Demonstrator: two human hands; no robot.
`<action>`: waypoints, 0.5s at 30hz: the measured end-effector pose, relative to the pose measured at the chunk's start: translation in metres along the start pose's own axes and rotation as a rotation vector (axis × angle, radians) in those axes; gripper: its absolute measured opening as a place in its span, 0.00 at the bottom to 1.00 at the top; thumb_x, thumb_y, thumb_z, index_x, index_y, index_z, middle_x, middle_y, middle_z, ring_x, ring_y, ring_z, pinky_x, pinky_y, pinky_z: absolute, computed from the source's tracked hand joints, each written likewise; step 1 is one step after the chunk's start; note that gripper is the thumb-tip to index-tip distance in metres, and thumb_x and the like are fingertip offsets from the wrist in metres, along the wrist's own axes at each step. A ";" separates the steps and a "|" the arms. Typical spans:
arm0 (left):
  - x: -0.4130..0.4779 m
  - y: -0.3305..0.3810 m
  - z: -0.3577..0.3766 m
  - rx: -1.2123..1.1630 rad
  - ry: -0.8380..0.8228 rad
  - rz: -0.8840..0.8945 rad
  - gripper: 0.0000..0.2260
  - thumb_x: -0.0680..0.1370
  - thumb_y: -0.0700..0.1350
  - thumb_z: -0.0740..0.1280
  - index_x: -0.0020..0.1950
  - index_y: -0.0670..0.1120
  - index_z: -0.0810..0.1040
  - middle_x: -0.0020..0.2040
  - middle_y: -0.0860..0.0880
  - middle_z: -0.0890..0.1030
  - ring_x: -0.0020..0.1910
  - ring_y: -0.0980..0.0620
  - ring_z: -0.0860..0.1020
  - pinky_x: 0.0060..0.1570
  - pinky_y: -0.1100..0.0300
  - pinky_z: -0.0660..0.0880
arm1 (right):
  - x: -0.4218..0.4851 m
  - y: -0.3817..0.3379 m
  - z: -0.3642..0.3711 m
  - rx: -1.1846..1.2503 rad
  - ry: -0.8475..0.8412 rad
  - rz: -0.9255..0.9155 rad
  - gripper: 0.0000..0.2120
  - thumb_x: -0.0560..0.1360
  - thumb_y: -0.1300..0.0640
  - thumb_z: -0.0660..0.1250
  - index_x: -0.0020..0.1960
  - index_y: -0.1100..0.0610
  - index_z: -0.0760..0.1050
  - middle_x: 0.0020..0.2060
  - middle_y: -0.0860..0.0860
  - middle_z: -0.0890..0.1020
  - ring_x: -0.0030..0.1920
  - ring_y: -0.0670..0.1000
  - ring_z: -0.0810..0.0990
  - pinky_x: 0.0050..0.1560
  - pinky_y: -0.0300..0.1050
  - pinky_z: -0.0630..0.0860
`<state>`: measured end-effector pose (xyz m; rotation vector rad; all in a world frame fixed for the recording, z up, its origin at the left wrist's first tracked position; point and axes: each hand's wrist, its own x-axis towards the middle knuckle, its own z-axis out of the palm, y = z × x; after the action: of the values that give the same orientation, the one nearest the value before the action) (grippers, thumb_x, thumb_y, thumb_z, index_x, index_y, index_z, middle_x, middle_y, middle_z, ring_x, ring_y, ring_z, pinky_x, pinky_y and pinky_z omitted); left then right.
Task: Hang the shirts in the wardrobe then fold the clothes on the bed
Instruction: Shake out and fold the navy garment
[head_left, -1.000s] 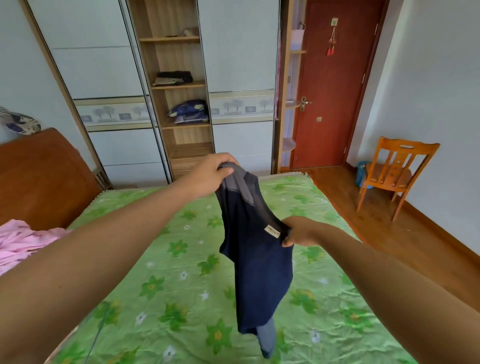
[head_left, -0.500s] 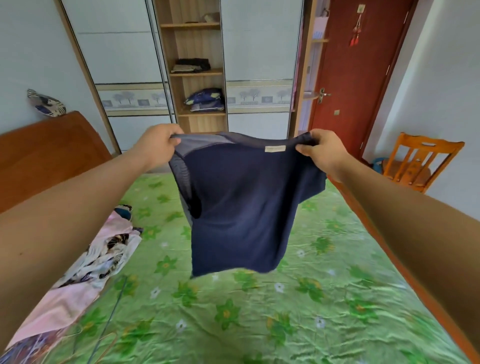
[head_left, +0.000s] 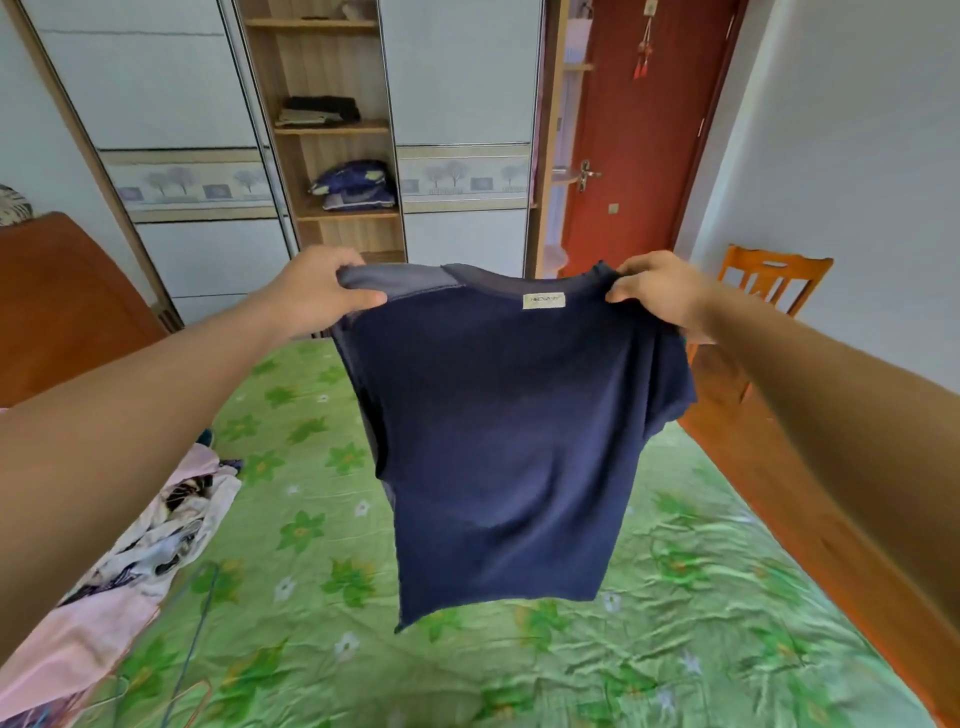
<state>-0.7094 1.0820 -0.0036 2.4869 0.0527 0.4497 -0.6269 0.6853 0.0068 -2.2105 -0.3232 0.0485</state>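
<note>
Lowered slightly, shirt (head_left: 509, 441) hangs straight down—left hand (head_left: 311, 296) and right hand (head_left: 660, 291) each pinching a shoulder—above bed (head_left: 701, 623).

Both bare arms stretched forward; left grip (head_left: 317, 293) and right grip (head_left: 660, 293) level, well apart, each curled, pinching navy blue T-shirt (head_left: 498, 441) shoulder.

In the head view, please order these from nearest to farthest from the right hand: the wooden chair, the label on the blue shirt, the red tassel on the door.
1. Label: on the blue shirt that the right hand grips, just left of it.
2. Wooden chair: farther off to the right.
3. Red tassel: high on the far door.
</note>
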 end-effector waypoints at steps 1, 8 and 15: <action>0.001 -0.002 0.000 0.002 -0.002 0.009 0.10 0.73 0.48 0.77 0.40 0.52 0.77 0.38 0.50 0.79 0.37 0.51 0.75 0.37 0.56 0.69 | -0.006 0.000 -0.004 0.102 -0.072 0.089 0.07 0.71 0.65 0.66 0.34 0.60 0.73 0.30 0.52 0.76 0.31 0.51 0.76 0.31 0.39 0.73; 0.001 -0.008 0.005 0.101 -0.055 0.162 0.14 0.68 0.50 0.81 0.42 0.52 0.76 0.39 0.51 0.79 0.39 0.49 0.75 0.38 0.55 0.70 | -0.029 0.013 -0.008 0.005 -0.009 0.021 0.07 0.78 0.64 0.69 0.44 0.55 0.81 0.41 0.53 0.82 0.36 0.49 0.78 0.32 0.39 0.73; -0.008 -0.015 0.010 0.498 -0.275 0.343 0.22 0.71 0.51 0.79 0.59 0.48 0.74 0.49 0.50 0.80 0.47 0.47 0.77 0.41 0.53 0.73 | -0.031 0.017 0.012 -0.240 0.041 -0.027 0.08 0.80 0.56 0.68 0.53 0.60 0.73 0.41 0.53 0.76 0.41 0.51 0.72 0.41 0.47 0.68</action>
<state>-0.7129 1.0878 -0.0222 3.0414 -0.4263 0.2463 -0.6549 0.6767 -0.0168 -2.4405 -0.3511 -0.0529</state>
